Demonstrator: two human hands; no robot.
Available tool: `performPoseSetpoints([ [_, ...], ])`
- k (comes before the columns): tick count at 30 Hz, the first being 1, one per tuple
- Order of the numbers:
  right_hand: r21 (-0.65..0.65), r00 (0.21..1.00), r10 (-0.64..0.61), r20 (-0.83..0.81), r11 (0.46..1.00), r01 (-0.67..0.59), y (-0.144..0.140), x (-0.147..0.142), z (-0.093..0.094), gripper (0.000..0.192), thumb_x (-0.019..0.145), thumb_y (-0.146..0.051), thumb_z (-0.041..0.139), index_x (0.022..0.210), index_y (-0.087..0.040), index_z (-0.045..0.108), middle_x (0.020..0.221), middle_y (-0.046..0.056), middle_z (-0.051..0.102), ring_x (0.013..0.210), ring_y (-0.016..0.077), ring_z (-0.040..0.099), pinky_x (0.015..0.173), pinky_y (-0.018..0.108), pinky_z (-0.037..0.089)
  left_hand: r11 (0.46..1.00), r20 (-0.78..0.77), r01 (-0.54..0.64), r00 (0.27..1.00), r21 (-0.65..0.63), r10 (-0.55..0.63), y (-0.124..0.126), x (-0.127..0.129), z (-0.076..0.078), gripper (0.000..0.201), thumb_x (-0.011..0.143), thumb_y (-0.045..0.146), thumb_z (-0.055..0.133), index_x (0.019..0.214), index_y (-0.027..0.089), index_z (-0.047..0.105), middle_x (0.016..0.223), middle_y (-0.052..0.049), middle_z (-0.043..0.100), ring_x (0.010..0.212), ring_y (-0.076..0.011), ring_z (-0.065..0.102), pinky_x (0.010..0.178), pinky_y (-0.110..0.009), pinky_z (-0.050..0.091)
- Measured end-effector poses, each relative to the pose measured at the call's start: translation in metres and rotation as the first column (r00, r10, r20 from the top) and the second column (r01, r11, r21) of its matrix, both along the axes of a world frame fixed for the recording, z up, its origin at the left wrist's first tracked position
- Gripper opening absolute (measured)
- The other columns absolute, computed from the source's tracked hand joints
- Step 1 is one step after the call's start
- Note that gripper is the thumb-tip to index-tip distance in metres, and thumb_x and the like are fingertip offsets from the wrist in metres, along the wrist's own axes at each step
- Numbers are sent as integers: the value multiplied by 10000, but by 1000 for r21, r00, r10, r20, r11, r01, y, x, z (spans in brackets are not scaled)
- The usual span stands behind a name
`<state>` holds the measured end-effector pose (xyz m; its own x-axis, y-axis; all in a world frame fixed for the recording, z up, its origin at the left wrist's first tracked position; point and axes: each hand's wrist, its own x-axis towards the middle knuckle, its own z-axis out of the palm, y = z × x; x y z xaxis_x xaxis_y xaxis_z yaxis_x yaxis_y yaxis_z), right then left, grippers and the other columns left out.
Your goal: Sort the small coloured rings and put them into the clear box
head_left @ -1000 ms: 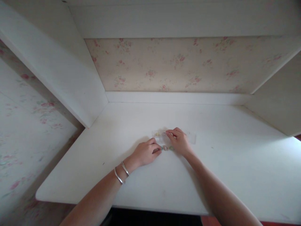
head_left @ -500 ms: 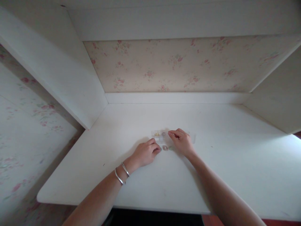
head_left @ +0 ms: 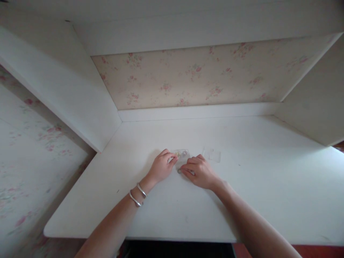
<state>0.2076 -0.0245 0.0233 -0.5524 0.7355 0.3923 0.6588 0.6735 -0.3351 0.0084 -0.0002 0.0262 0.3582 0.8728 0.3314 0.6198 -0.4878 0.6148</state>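
Note:
My left hand (head_left: 161, 166), with two silver bangles on its wrist, rests on the white desk (head_left: 242, 193) and pinches the near edge of a small clear plastic case (head_left: 182, 154) with tiny yellowish pieces inside. My right hand (head_left: 198, 172) lies flat beside it, fingertips pressed on a small round ring-like piece (head_left: 179, 171) on the desk. Other small pieces are hidden under the right hand. A second clear plastic piece (head_left: 213, 154) lies apart, just right of the hands.
The desk sits in a white alcove with side panels (head_left: 67, 89) left and right and an overhanging shelf above. Floral wallpaper (head_left: 193, 75) covers the back wall. The desk's front edge runs near the bottom of the view.
My right hand moved left and toward me, off the clear case and onto a small round piece. My left hand shifted up to the case. The clear piece on the right is now uncovered.

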Motion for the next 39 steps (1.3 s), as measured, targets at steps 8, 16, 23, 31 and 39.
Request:
performPoseSetpoints([
  [8,14,995,17,95,1000,-18,-2,-2,-3,184,864,-273,534,899,-275,715,750,13,626,755,134,546,731,311,268,998,-145,-46,988,36,51,24,24,4,225,895,305,482,890,202,682,891,-34,611,781,-132,571,753,-250,449],
  [16,12,991,22,129,1000,-23,-4,-4,-5,235,900,-237,473,841,-240,701,748,19,619,750,132,529,731,311,256,996,-245,-89,966,-2,86,36,41,2,259,903,302,452,878,212,693,897,-38,609,787,-142,582,736,-253,444],
  [23,2,993,24,115,1000,-24,-3,-4,-5,223,911,-225,469,853,-230,684,771,19,617,765,132,535,730,308,262,990,-139,-126,981,65,134,24,18,5,273,925,284,410,901,196,668,887,-39,607,812,-140,573,760,-253,444],
  [31,-17,993,-78,-90,997,77,7,0,-10,226,923,-253,450,895,-215,672,828,37,622,796,140,559,749,285,323,999,-120,1,993,-45,-7,-18,-3,-9,253,915,306,443,919,205,675,854,-35,601,739,-130,568,695,-243,456],
  [39,-13,918,-314,-240,947,320,32,6,-29,226,916,-317,472,919,-235,682,819,27,609,760,150,569,725,304,354,997,-323,61,943,-49,-74,-28,0,-10,226,901,344,463,929,261,672,938,-12,605,766,-146,611,710,-265,471],
])
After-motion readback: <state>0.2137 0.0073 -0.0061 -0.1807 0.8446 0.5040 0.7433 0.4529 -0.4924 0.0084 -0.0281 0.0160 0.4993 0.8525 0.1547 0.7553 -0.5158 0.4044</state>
